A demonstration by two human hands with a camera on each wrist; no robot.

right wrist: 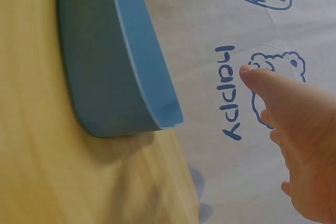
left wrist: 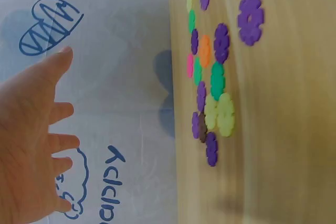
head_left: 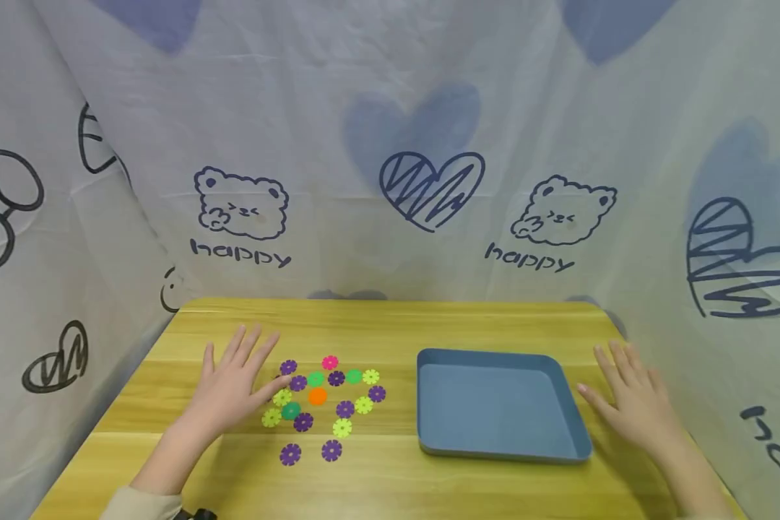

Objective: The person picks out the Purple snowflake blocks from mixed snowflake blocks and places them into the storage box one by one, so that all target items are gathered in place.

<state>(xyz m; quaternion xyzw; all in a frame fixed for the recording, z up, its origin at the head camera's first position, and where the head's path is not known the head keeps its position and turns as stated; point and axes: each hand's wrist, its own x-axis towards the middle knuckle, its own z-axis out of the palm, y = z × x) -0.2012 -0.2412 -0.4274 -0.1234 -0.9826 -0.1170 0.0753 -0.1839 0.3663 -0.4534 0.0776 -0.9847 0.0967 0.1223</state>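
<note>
My left hand hovers over the table's left side with its fingers spread, holding nothing. Its thumb overlaps the edge of a group of flat, notched plastic discs in the head view. Several are purple, several yellow-green, others green, with one pink disc and one orange disc. In the left wrist view a dark brown disc lies among them. My right hand, fingers extended and holding nothing, is just right of a blue rectangular tray. Nothing lies in the tray.
The wooden table carries the discs left of centre and the tray on the right. A pale curtain with printed hearts, bears and lettering stands behind the table and along both sides. A dark band shows at my left sleeve.
</note>
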